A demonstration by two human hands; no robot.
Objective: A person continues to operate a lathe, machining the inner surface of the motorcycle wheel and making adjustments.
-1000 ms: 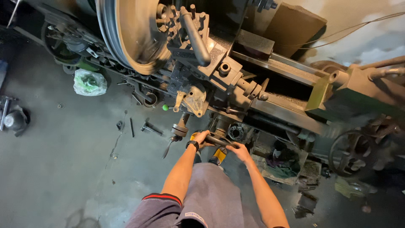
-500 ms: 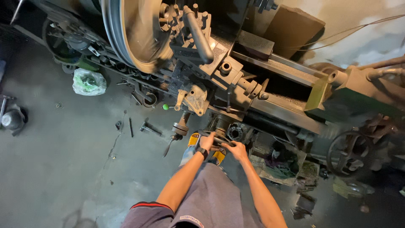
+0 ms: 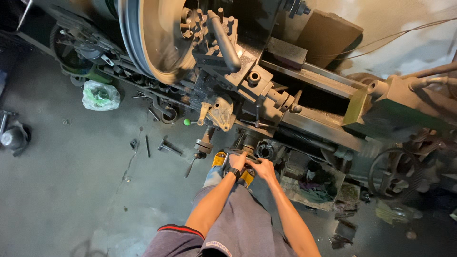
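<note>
Handwheel (image 3: 243, 153) mostly hidden under both hands, left hand (image 3: 236, 162) and right hand (image 3: 263, 168) closed on its rim, lathe (image 3: 266, 90) cut off above.

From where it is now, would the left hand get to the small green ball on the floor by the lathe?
Probably yes: the small green ball lies on open floor left of the left hand, nothing between them.

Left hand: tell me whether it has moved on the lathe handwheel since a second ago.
Cannot tell. The left hand lies on the handwheel beside the right hand, below the carriage apron, as before; the small shifts match the camera's own motion.
</note>
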